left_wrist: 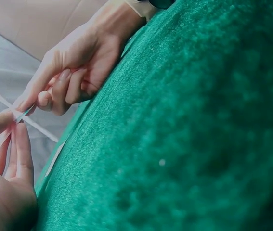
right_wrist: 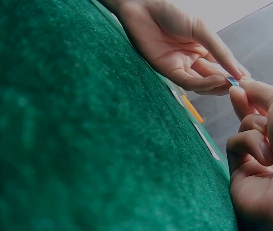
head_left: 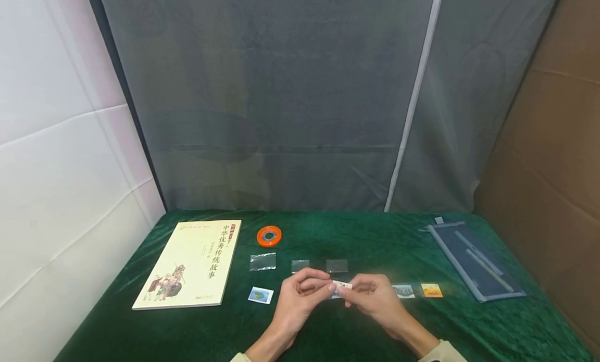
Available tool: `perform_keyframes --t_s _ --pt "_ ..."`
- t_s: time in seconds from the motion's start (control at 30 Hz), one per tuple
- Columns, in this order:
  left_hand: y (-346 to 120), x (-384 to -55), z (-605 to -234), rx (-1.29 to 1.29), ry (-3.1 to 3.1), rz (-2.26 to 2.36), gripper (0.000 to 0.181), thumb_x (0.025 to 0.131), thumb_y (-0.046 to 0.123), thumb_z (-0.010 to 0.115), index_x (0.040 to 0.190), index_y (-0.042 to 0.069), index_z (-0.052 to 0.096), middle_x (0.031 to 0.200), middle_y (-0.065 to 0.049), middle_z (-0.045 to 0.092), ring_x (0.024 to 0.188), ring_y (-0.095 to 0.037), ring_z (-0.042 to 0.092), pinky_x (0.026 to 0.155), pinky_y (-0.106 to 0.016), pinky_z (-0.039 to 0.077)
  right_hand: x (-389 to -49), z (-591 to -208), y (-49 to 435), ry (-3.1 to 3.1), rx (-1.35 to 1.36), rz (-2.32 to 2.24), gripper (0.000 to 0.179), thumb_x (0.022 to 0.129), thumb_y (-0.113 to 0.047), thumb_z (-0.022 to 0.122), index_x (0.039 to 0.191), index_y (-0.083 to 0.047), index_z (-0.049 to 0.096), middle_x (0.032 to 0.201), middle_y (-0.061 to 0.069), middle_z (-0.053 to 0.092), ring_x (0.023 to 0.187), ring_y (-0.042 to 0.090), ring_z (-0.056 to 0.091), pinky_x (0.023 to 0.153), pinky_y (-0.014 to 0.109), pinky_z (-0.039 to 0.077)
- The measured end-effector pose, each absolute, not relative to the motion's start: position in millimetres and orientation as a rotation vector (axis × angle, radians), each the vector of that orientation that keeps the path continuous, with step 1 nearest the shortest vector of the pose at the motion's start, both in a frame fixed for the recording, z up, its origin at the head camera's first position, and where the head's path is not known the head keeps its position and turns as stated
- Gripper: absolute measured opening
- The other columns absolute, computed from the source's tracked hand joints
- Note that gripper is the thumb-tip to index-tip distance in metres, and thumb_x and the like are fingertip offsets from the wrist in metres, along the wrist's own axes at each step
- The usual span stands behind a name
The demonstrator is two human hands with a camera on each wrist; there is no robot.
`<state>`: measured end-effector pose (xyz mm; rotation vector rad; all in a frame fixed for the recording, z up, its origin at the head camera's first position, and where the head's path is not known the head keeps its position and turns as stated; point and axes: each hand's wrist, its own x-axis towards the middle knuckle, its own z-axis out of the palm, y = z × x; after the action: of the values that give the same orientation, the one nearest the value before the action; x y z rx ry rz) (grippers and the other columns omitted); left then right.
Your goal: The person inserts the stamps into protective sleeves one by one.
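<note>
Head view: one small printed card (head_left: 342, 284), pinched by left hand (head_left: 300, 299) and right hand (head_left: 377, 300); probably light, thin, easily creased; best held by edges.

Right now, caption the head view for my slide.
Left hand and right hand pinch a small card over green cloth.

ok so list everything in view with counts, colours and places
book: one, cream, left
disc: one, orange, right of book
bags: three, clear, middle
loose cards: at least three, blue, grey, orange, nearer than bags
held card: one, white and blue, centre
pouch: one, grey, far right
slim items: about two, pale, in pouch
cloth: one, green, underneath
curtain: one, grey, back
side panels: two, white left, brown right
left hand: one, bare, pinching held card
right hand: one, bare, pinching held card
cuffs: two, pale, at wrists
</note>
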<state>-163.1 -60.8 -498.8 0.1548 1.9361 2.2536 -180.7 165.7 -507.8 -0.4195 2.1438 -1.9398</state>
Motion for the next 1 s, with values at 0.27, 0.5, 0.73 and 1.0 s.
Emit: perform_keyframes --t_s 0.27,0.5,0.73,1.0 --pt "-61.6 -163.2 -498.0 0.072 1.986 2.278 0.050 0.092 0.029 0.089 0.129 0.000 0.069 0.113 -0.008 0.084 0.105 -0.020 0.080 0.092 -0.028 0.065 -180.3 -507.6 166.8 2.073 -0.429 -1.961 0.023 0.106 -0.024 0.072 0.107 0.000 0.070 0.079 0.000 0.073 0.052 0.004 0.043 0.049 0.016 0.037" --pt "-62.6 -163.9 -497.8 0.053 1.985 2.281 0.052 0.092 0.030 0.089 0.130 0.001 0.069 0.113 -0.008 0.084 0.107 -0.021 0.079 0.093 -0.029 0.064 -178.7 -506.5 167.4 2.030 -0.485 -1.995 0.024 0.107 -0.020 0.069 0.106 0.004 0.063 0.079 0.000 0.071 0.048 0.003 0.038 0.045 0.014 0.034" --pt "-62.2 -163.0 -498.5 0.077 1.986 2.272 0.050 0.092 0.029 0.089 0.128 0.001 0.069 0.111 -0.009 0.084 0.104 -0.020 0.080 0.091 -0.028 0.065 -179.0 -505.9 166.9 2.025 -0.481 -1.992 0.025 0.108 -0.021 0.068 0.113 0.003 0.064 0.083 0.000 0.072 0.050 0.003 0.041 0.047 0.014 0.035" --pt "-59.9 -163.0 -499.3 0.144 1.989 2.262 0.047 0.092 0.024 0.090 0.125 -0.002 0.070 0.106 -0.010 0.085 0.095 -0.016 0.079 0.089 -0.028 0.064 -179.2 -506.4 167.6 2.043 -0.608 -1.962 0.020 0.108 -0.016 0.068 0.106 0.004 0.069 0.080 0.001 0.071 0.048 0.001 0.037 0.043 0.016 0.032"
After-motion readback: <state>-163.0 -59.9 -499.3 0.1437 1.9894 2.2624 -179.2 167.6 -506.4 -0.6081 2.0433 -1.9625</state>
